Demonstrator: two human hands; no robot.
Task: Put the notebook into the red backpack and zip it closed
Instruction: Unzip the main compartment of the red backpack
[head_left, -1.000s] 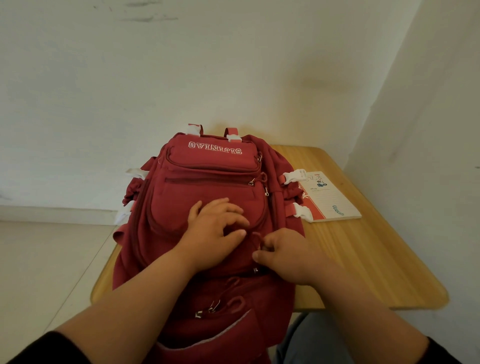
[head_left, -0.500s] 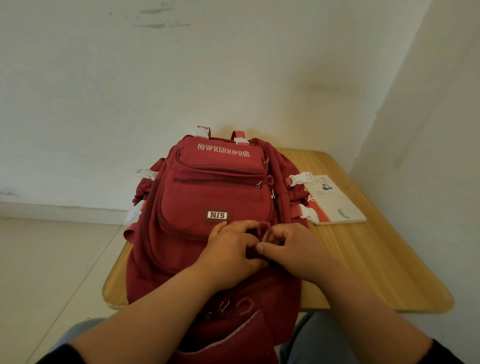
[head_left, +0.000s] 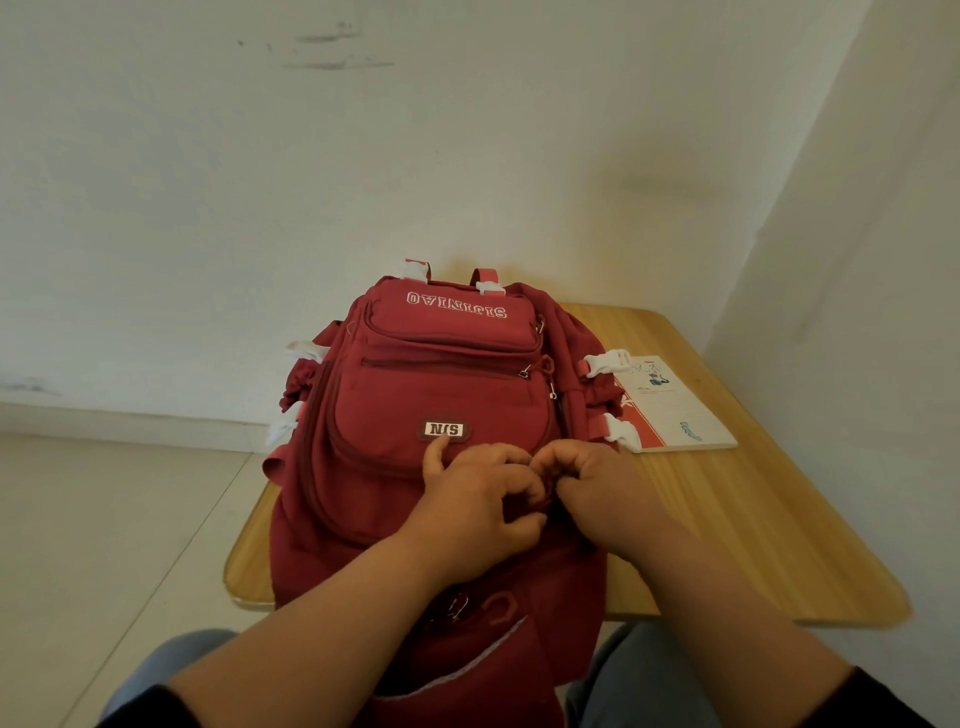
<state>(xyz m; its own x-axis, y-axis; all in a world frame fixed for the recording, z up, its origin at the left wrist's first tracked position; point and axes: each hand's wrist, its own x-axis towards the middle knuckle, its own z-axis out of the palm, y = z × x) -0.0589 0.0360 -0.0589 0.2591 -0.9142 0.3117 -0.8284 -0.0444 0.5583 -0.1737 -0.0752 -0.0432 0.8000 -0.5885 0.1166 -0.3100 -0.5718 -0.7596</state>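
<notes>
The red backpack (head_left: 441, 395) lies flat on the wooden table (head_left: 727, 519), its top end toward me and hanging over the near edge. The notebook (head_left: 675, 410), white with a red strip, lies on the table to the right of the bag, partly under its white buckles. My left hand (head_left: 478, 499) and my right hand (head_left: 592, 483) meet on the bag's near middle, fingers curled together around a red zipper pull loop. The pull itself is mostly hidden between my fingers. The zippers I can see on the bag's front pockets are closed.
White walls close in behind the table and on the right. The tiled floor (head_left: 104, 519) lies to the left. My knees in grey trousers (head_left: 623, 675) sit under the table's near edge. More zipper pulls (head_left: 467, 605) hang on the bag's near end.
My left hand has slid off the front pocket toward me, uncovering the white patch, and joined the right hand at the zipper pull. The right hand moved slightly away from me.
</notes>
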